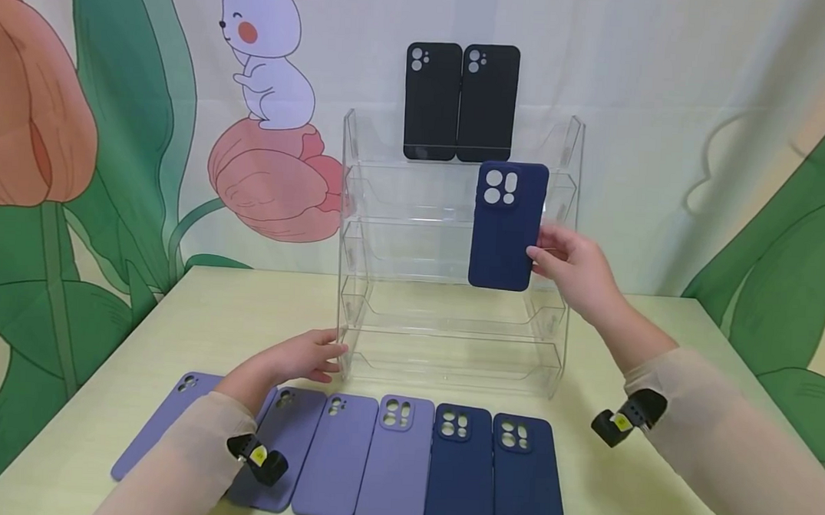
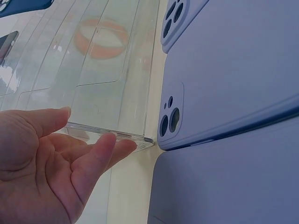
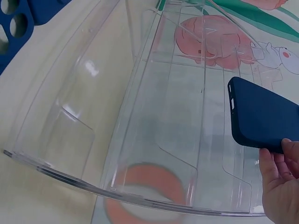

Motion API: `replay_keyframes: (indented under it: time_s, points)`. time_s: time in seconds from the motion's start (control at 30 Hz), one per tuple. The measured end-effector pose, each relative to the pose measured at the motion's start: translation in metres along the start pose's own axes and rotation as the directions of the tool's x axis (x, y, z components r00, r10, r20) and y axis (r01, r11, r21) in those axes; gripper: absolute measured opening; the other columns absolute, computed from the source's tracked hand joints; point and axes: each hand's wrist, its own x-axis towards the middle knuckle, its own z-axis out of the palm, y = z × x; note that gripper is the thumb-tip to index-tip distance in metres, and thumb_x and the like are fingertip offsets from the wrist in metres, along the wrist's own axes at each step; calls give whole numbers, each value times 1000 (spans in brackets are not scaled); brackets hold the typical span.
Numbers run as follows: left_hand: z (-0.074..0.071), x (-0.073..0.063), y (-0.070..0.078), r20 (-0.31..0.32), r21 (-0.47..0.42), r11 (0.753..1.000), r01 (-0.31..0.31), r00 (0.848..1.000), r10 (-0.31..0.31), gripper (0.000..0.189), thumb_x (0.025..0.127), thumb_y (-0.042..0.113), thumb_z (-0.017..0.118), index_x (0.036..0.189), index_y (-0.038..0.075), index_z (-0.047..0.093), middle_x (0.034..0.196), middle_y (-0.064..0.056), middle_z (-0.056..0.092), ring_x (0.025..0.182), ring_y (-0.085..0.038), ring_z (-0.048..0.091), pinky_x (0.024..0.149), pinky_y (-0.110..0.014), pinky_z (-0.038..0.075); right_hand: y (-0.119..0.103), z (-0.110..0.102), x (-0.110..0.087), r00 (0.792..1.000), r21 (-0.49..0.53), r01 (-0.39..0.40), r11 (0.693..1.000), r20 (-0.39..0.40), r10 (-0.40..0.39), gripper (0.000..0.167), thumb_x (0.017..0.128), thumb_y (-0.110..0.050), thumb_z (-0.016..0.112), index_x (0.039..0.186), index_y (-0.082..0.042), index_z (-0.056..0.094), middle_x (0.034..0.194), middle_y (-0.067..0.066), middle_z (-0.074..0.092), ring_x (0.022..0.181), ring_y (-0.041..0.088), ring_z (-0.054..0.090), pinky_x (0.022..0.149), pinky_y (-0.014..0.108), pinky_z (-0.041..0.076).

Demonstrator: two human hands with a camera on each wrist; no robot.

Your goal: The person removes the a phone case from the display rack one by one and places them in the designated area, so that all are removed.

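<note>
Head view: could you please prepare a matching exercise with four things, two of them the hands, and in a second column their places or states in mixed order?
1. Black phone cases
2. Left hand
3. Purple phone cases
4. Right hand

A. Lying on the table
B. Pinching a dark blue phone case
C. Standing in the top tier of the clear rack
D. Fingers at the rack's lower left side

Pairs: 1-C, 2-D, 3-A, 4-B

Both sleeves (image 1: 729, 448) are plain pale beige — around each sits a black strap (image 1: 648, 408) with a small, boxy black camera (image 1: 609, 430) and yellow patch (image 1: 623, 423).
</note>
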Motion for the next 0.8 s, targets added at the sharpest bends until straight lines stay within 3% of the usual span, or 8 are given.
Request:
replay_keyframes:
  time_s: [0.17,0.8]
  points:
    - [0,0,1,-2,-1,1000,0,1000,0,55,101,22,42,145,-4,23,143,-29,31,121,-40,45,88,-42,49,4,2,-6,1000,-1,5,1000,20,-5,38,94,-8,56,129,4,49,109,20,58,95,18,60,81,31,51]
    - [1,1,-1,-13,-14,1000,10,1000,-10,54,101,21,42,145,-3,22,143,-27,31,121,-39,46,87,-40,49,20,3,-27,999,-18,-11,1000,46,12,36,95,-9,55,127,4,50,111,21,59,99,28,60,78,26,52]
